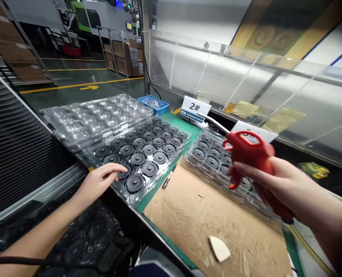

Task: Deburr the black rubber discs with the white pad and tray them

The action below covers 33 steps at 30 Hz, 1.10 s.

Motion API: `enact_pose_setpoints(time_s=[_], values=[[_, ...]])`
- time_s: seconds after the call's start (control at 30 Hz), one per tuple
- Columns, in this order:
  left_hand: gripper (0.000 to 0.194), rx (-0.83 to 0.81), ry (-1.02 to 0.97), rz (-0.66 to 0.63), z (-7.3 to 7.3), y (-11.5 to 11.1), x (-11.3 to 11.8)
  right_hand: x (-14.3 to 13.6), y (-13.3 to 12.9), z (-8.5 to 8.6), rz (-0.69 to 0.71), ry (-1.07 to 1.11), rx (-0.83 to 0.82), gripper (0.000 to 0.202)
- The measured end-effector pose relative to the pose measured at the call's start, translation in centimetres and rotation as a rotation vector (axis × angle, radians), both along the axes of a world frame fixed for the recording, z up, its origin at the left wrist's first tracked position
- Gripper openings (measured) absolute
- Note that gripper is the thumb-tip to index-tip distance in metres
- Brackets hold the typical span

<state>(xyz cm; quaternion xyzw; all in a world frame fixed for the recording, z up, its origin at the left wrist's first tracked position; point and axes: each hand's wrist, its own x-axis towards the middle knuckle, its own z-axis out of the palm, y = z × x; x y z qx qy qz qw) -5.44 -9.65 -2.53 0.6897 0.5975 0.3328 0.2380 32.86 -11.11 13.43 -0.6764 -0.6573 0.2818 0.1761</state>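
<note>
My left hand (101, 181) reaches over the near left of a clear plastic tray (173, 165). Its thumb and bent forefinger close on a black round part (124, 172), still seated in its pocket and partly covered by the fingers. Rows of similar black discs with raised centres, such as this round part (135, 183), fill the tray. Raised at the right, my right hand (263, 173) grips a red air blow gun (250, 154) around its handle. A yellowish hose (309, 246) runs down behind the wrist. The gun is in the air above a second filled tray (200, 161).
Brown cardboard (188, 215) covers the green bench, bearing a pale wedge-shaped pad (218, 248) and a pen (169, 177). Behind stand an empty clear tray (101, 119), a blue basket (156, 107) and a "2#" sign (194, 108). A ribbed black panel (20, 150) rises at left.
</note>
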Motion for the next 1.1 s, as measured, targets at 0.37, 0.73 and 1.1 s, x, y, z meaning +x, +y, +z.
enact_pose_setpoints(time_s=[0.37,0.73,1.1], values=[[0.034,0.167,0.346,-0.335,0.9,20.1,5.5,0.6,11.1,-6.7,0.001,-0.005,-0.160,0.025],[0.047,0.147,0.588,-0.568,-3.8,30.4,17.5,3.6,14.2,-10.0,-0.062,0.142,-0.260,0.022],[0.050,0.132,0.625,-0.572,-6.5,30.9,18.5,3.6,14.2,-9.3,-0.082,0.101,-0.302,0.020]])
